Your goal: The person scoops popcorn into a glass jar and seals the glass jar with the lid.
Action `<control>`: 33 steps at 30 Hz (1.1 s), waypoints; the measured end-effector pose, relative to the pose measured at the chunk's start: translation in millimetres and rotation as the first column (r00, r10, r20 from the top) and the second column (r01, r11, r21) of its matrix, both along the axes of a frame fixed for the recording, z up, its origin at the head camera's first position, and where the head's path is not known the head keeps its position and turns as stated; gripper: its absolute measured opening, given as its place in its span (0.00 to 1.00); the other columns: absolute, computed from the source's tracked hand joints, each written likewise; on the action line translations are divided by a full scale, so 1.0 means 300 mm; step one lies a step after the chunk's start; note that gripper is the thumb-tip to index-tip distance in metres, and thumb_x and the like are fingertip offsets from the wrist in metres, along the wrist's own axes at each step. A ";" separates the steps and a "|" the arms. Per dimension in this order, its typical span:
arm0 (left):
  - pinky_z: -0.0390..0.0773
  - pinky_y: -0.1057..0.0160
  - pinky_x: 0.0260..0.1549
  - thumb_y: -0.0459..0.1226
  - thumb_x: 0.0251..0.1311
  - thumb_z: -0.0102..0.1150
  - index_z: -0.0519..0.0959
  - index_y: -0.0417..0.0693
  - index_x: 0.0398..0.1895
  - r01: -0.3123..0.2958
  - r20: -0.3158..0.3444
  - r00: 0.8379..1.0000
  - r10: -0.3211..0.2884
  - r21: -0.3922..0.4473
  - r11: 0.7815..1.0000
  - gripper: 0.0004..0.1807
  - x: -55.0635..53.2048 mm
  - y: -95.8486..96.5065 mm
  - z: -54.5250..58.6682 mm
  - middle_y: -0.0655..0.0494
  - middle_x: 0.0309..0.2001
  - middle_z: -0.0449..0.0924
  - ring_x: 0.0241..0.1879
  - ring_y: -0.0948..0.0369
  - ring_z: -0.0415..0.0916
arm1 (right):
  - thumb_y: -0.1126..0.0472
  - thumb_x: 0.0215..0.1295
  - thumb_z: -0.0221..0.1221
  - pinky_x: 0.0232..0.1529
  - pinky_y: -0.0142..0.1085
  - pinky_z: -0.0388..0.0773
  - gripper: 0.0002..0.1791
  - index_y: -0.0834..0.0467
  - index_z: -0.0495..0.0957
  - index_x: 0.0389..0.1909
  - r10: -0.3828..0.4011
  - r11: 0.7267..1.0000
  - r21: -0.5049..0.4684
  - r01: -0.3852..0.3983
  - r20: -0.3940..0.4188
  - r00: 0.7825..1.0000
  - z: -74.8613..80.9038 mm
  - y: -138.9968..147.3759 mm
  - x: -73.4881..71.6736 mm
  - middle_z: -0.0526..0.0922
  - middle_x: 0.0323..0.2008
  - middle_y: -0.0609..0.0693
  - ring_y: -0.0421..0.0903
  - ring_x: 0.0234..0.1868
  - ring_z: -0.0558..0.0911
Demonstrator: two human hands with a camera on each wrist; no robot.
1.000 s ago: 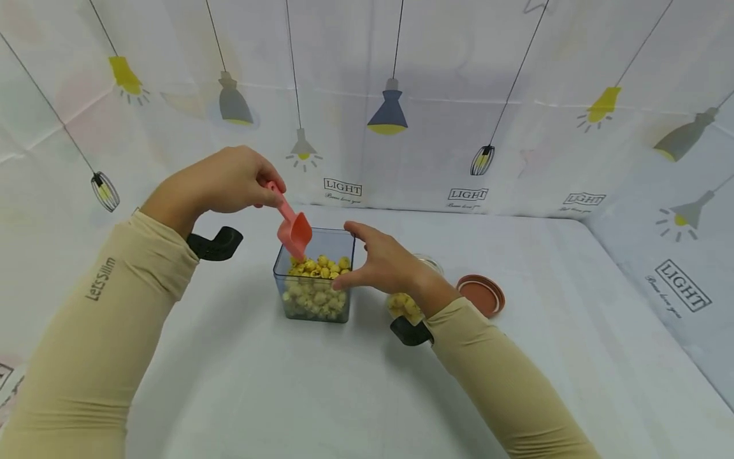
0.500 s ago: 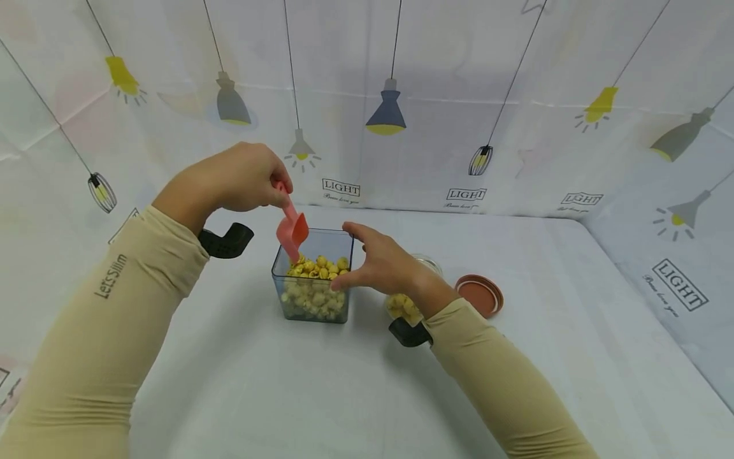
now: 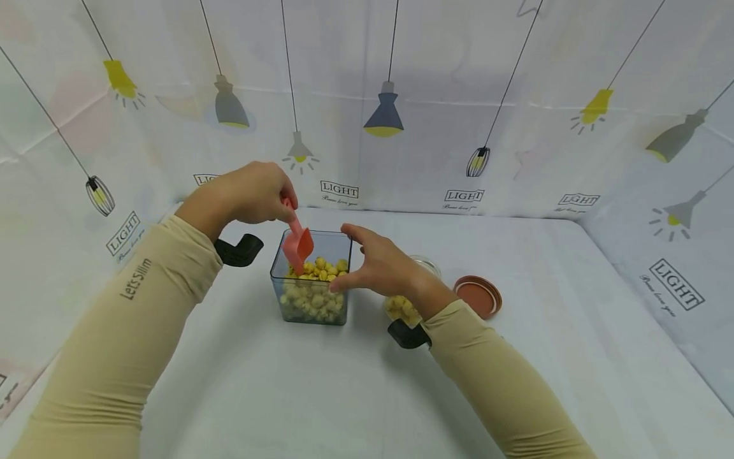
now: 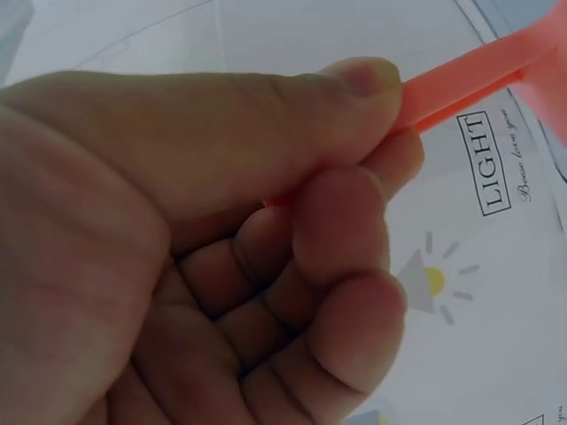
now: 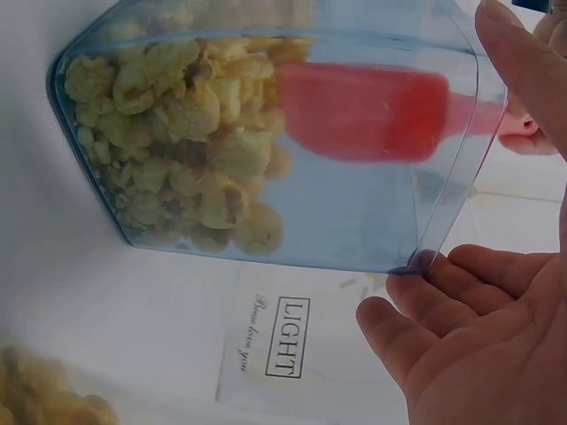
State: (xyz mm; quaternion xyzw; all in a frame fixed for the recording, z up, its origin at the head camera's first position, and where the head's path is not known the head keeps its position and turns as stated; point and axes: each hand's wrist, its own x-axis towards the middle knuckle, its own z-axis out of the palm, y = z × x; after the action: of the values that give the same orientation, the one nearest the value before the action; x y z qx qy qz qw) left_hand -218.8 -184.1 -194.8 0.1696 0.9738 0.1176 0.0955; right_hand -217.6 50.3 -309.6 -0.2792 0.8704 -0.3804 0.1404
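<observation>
A clear bluish square container (image 3: 334, 245) stands on the table, partly filled with yellow popcorn (image 3: 314, 301). Above it, my left hand (image 3: 252, 194) pinches the handle of a pink scoop (image 3: 295, 248) between thumb and fingers. The scoop points down into the container, its lip at the popcorn. In the right wrist view the scoop bowl (image 5: 372, 111) shows through the wall, touching the popcorn pile. My right hand (image 3: 387, 262) holds the container's right side near the rim, thumb at the front corner and fingers (image 5: 425, 305) at the back corner.
A glass jar (image 3: 401, 308) holding popcorn stands right of the container, partly hidden behind my right hand and wrist. A round reddish-brown lid (image 3: 478, 297) lies further right. A white cloth (image 3: 275, 395) covers the table; a lamp-patterned curtain hangs behind.
My left hand has moved right and then lowered, bringing the scoop deeper into the container against the popcorn. The right hand keeps its place on the container.
</observation>
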 end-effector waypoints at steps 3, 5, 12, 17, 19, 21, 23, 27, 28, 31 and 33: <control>0.77 0.55 0.37 0.37 0.64 0.62 0.85 0.40 0.44 0.004 0.011 1.000 -0.004 0.007 1.000 0.11 -0.012 0.005 -0.018 0.51 0.36 0.82 0.37 0.53 0.76 | 0.45 0.52 0.75 0.67 0.48 0.65 0.59 0.55 0.52 0.79 -0.002 1.000 -0.001 0.002 0.004 1.000 0.001 0.001 0.001 0.57 0.76 0.49 0.56 0.72 0.64; 0.77 0.55 0.37 0.37 0.65 0.62 0.86 0.40 0.44 0.006 0.010 1.000 -0.006 0.012 1.000 0.10 -0.014 0.009 -0.025 0.51 0.36 0.82 0.37 0.53 0.75 | 0.44 0.51 0.75 0.67 0.49 0.65 0.59 0.55 0.52 0.79 -0.004 1.000 0.001 0.004 0.004 1.000 0.002 0.000 0.001 0.57 0.76 0.49 0.56 0.72 0.64; 0.78 0.55 0.38 0.37 0.65 0.63 0.85 0.40 0.44 -0.004 0.016 1.000 0.003 0.059 0.998 0.10 -0.004 0.004 -0.039 0.50 0.36 0.82 0.37 0.53 0.76 | 0.43 0.51 0.75 0.67 0.49 0.65 0.59 0.54 0.52 0.79 -0.003 1.000 0.003 0.003 0.003 1.000 0.000 -0.003 0.001 0.57 0.76 0.49 0.56 0.72 0.64; 0.77 0.54 0.39 0.39 0.65 0.64 0.85 0.41 0.46 -0.009 0.027 1.000 0.006 0.100 0.995 0.11 0.003 -0.021 -0.053 0.52 0.35 0.82 0.38 0.53 0.77 | 0.43 0.51 0.75 0.67 0.49 0.65 0.59 0.54 0.52 0.79 -0.004 1.000 0.002 0.004 0.006 1.000 -0.001 -0.002 0.003 0.57 0.76 0.48 0.56 0.72 0.64; 0.78 0.54 0.38 0.38 0.65 0.63 0.85 0.41 0.46 -0.015 0.033 0.999 0.012 0.119 0.993 0.12 0.002 -0.033 -0.059 0.52 0.35 0.83 0.37 0.53 0.77 | 0.43 0.51 0.75 0.67 0.49 0.65 0.59 0.54 0.52 0.79 -0.007 1.000 0.004 0.007 0.005 1.000 -0.002 -0.003 0.004 0.57 0.76 0.48 0.56 0.72 0.64; 0.77 0.55 0.37 0.39 0.66 0.64 0.85 0.41 0.47 -0.030 0.038 0.999 0.025 0.137 0.990 0.12 -0.003 -0.050 -0.068 0.52 0.34 0.83 0.37 0.53 0.78 | 0.44 0.51 0.75 0.67 0.49 0.65 0.59 0.54 0.53 0.79 -0.008 1.000 0.002 0.008 0.009 1.000 -0.004 -0.005 0.004 0.57 0.76 0.48 0.56 0.72 0.64; 0.77 0.55 0.35 0.39 0.66 0.63 0.85 0.41 0.47 -0.047 0.041 0.998 0.040 0.162 0.986 0.13 -0.009 -0.067 -0.078 0.51 0.34 0.83 0.36 0.53 0.78 | 0.44 0.51 0.75 0.67 0.50 0.66 0.58 0.53 0.53 0.79 -0.015 1.000 0.006 0.014 0.013 1.000 -0.006 -0.007 0.004 0.57 0.76 0.48 0.55 0.72 0.64; 0.75 0.56 0.33 0.40 0.66 0.64 0.84 0.41 0.48 -0.068 0.038 0.997 0.061 0.214 0.974 0.13 -0.019 -0.090 -0.096 0.50 0.33 0.82 0.36 0.52 0.77 | 0.44 0.51 0.75 0.66 0.51 0.66 0.58 0.53 0.53 0.79 -0.019 1.000 0.009 0.019 0.011 1.000 -0.005 -0.008 0.005 0.57 0.76 0.48 0.56 0.72 0.63; 0.75 0.56 0.33 0.40 0.66 0.64 0.84 0.41 0.48 -0.072 0.041 0.997 0.064 0.225 0.972 0.13 -0.020 -0.093 -0.098 0.50 0.34 0.82 0.36 0.52 0.77 | 0.45 0.51 0.75 0.66 0.51 0.66 0.58 0.53 0.53 0.79 -0.020 1.000 0.008 0.020 0.010 1.000 -0.005 -0.007 0.005 0.57 0.76 0.48 0.57 0.72 0.63; 0.77 0.55 0.34 0.41 0.66 0.64 0.84 0.42 0.49 -0.079 0.046 0.996 0.071 0.233 0.969 0.14 -0.015 -0.094 -0.100 0.50 0.35 0.83 0.37 0.52 0.77 | 0.45 0.51 0.75 0.66 0.51 0.66 0.58 0.53 0.53 0.79 -0.021 1.000 0.004 0.020 0.008 1.000 -0.003 -0.006 0.006 0.57 0.76 0.48 0.57 0.72 0.63; 0.77 0.55 0.35 0.41 0.66 0.64 0.84 0.42 0.48 -0.075 0.036 0.997 0.069 0.216 0.973 0.14 -0.007 -0.089 -0.095 0.51 0.35 0.83 0.37 0.52 0.77 | 0.45 0.51 0.75 0.66 0.50 0.66 0.59 0.53 0.52 0.79 -0.021 1.000 0.000 0.021 0.012 1.000 -0.004 -0.006 0.006 0.57 0.76 0.48 0.56 0.72 0.63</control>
State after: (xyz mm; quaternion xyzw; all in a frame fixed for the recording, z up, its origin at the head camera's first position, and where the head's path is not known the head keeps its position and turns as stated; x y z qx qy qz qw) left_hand -220.8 -210.8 -223.2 0.1418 0.9592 0.2292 0.0859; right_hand -215.8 48.7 -310.7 -0.2678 0.8724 -0.3835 0.1416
